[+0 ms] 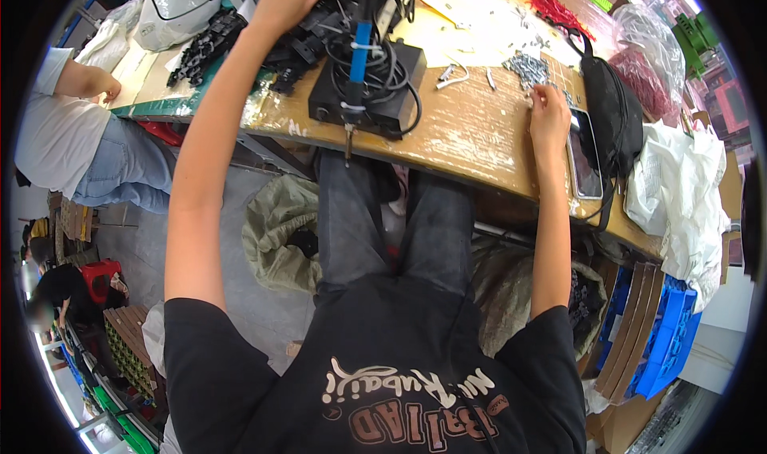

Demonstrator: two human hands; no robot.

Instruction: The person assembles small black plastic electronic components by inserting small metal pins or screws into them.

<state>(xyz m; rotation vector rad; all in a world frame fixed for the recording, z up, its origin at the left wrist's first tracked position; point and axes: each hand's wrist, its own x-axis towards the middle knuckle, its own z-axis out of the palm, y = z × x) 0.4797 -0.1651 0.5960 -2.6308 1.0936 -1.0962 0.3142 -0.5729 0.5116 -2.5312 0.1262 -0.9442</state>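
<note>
The left hand [289, 2] is at heaped black plastic parts [297, 54], the right hand [550, 118] well apart by loose metal pieces [527, 69] on the bench [471, 130] — grips I can't make out — and plenty looks left, nothing plainly finished.

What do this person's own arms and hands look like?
Short, plain black sleeves cover the upper arms; both forearms are bare. The left hand and right hand wear no gloves, and no watch or bracelet shows.
</note>
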